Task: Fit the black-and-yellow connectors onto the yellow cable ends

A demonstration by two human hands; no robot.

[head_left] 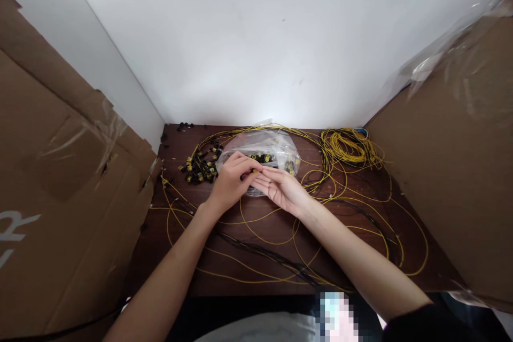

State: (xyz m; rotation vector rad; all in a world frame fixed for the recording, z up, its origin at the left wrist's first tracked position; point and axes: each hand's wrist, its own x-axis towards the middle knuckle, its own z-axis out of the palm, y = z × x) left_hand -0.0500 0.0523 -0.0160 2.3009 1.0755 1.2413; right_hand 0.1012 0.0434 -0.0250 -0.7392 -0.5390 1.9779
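Observation:
My left hand (230, 181) and my right hand (280, 188) meet over the middle of a dark wooden table (224, 278). Together the fingers pinch a small yellow and black connector (254, 171) on the end of a thin yellow cable (256, 219). My right palm faces up. Just behind the hands lies a clear plastic bag (276, 147) with more yellow and black connectors inside. Left of the bag sits a pile of black and yellow connectors (199, 166).
A coil of yellow cable (349, 147) lies at the back right. Loose yellow and black cables (380, 224) loop across the tabletop. Cardboard boxes stand on the left (56, 181) and right (452, 160). A white wall (256, 37) closes the back.

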